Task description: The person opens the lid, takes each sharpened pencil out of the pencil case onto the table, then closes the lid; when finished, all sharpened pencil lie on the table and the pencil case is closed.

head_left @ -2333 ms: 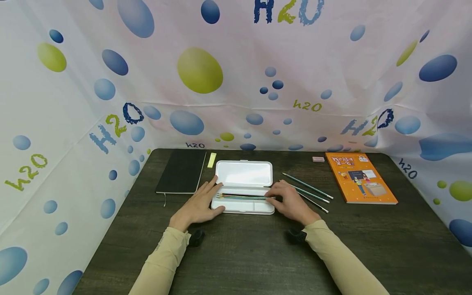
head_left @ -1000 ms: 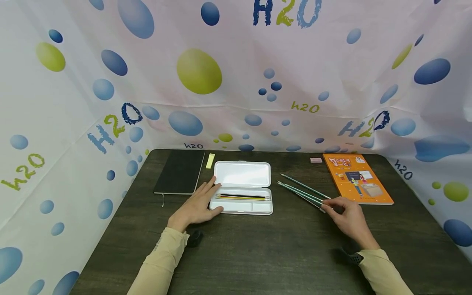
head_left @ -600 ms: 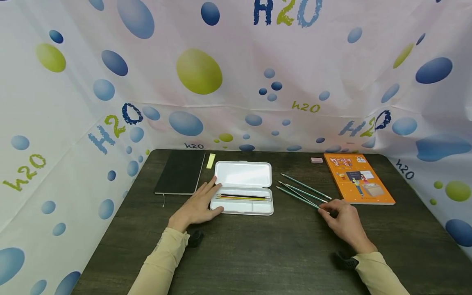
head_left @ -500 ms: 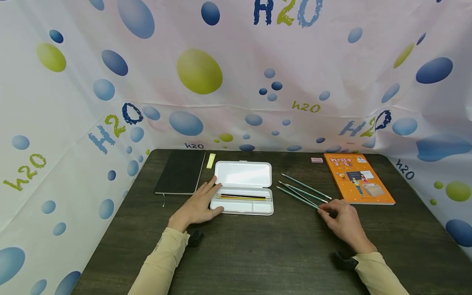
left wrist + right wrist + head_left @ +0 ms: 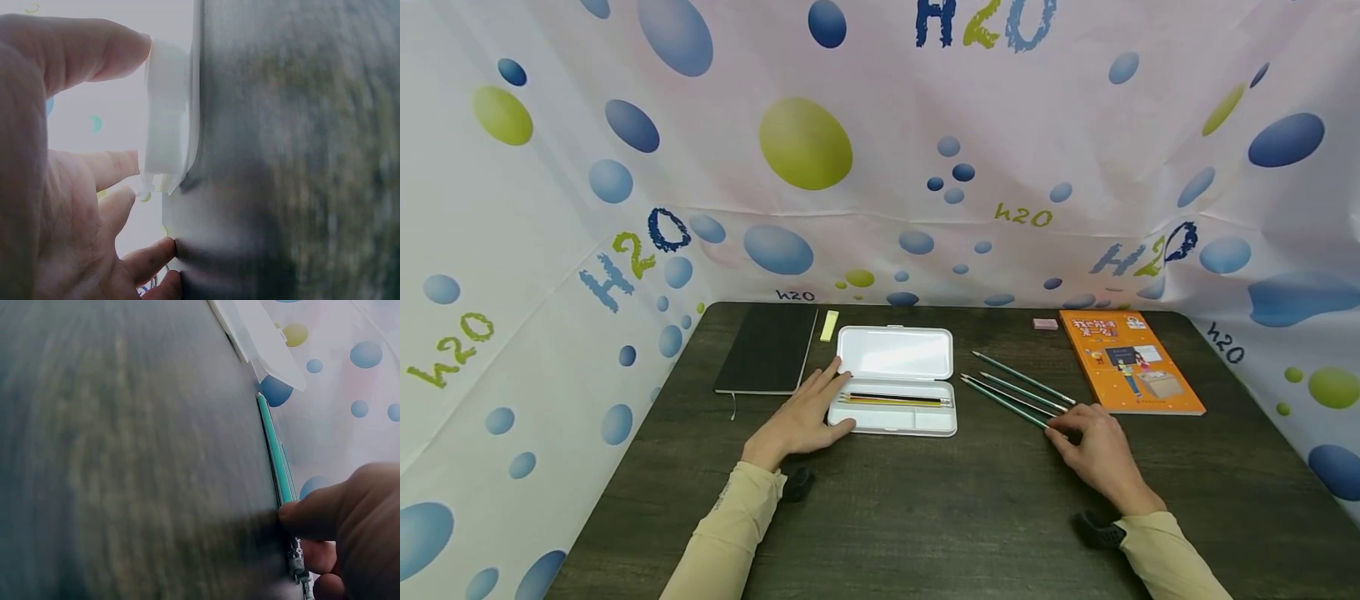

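Observation:
A white pencil case (image 5: 895, 421) lies with its lid (image 5: 895, 353) up in the middle of the dark table. A black and a yellow pencil (image 5: 891, 402) lie in its long compartment. My left hand (image 5: 801, 423) rests at the case's left end, fingers spread and fairly straight. In the left wrist view, thumb and fingertips touch the case's edge (image 5: 167, 112). To the right of the case, my right hand (image 5: 1099, 450) pinches a green pencil (image 5: 1000, 400) near its rear end; the same pencil (image 5: 275, 444) points towards the case. Other green pencils (image 5: 1022, 376) lie just beyond it.
A black notebook (image 5: 767, 348) lies at the back left, beside a yellow strip (image 5: 829, 326). At the back right are a pink eraser (image 5: 1045, 324) and an orange book (image 5: 1132, 362). A printed sheet (image 5: 887, 150) stands behind the table.
My right hand has left the case and moved right to the green pencils. The pencils it held bunched a second ago now lie spread, with one pinched. The left hand has stayed put.

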Demonstrator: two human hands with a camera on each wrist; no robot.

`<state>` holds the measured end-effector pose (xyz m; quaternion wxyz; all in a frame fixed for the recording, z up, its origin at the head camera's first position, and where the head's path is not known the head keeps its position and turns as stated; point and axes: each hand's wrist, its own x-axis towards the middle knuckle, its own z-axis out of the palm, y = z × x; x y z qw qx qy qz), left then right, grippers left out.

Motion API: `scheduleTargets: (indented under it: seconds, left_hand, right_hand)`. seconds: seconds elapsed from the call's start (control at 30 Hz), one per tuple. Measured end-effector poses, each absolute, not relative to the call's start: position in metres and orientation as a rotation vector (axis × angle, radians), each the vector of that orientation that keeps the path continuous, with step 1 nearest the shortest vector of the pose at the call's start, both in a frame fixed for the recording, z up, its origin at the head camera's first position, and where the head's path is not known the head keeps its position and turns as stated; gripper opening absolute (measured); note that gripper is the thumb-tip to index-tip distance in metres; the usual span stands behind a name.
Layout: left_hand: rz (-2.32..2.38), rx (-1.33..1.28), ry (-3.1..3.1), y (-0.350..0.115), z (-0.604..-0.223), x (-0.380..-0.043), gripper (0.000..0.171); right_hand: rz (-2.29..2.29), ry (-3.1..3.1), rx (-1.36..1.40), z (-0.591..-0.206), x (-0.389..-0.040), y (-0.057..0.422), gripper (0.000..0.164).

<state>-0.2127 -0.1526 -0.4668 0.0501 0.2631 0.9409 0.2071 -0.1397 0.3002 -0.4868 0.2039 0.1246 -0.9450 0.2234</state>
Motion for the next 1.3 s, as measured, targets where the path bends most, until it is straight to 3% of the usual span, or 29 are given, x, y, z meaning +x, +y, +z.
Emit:
scheduleTargets:
  seconds: [0.63, 1.3]
  left_hand:
    - [0.641, 0.808, 2.856, -0.152, -0.466, -0.213, 0.079]
    - [0.648, 0.799, 2.863, -0.152, -0.467, -0.213, 0.078]
  right_hand:
    - [0.643, -2.593, 0.389, -0.481, -0.147, 0.298, 0.006]
    - [0.755, -2.642, 0.527, -0.462, -0.175, 0.247, 0.015]
